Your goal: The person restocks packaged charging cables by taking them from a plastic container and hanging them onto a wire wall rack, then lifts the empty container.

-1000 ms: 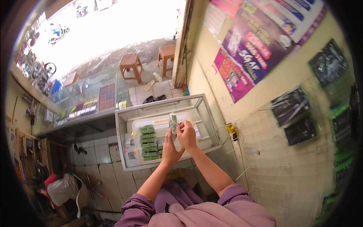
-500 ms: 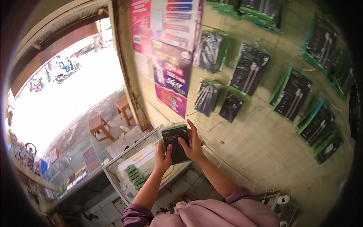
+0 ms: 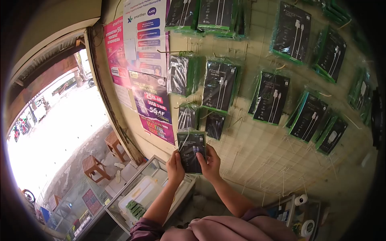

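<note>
In front of the wall display I hold a charging cable pack (image 3: 189, 141), a black box with green edges in clear plastic. My left hand (image 3: 175, 168) grips its left edge, and my right hand (image 3: 210, 164) clasps the right edge with the thumb across the front. The pack is upright, its printed face towards me; whether several packs are stacked there I cannot tell. Just behind its top hang a small cable pack (image 3: 215, 125) and another slim pack (image 3: 188, 114). Higher up is a larger charging cable pack (image 3: 220, 86) on a hook.
More cable packs (image 3: 272, 98) hang on the wire grid at right, with bare hooks (image 3: 283, 170) lower down. A glass display case (image 3: 155, 162) stands below left. Posters (image 3: 152, 100) cover the wall beside the doorway; brown stools (image 3: 95, 168) stand outside.
My view has turned to the right and up, so more of the wall packs show. Both hands have raised the held pack closer to the hanging ones, keeping their grip.
</note>
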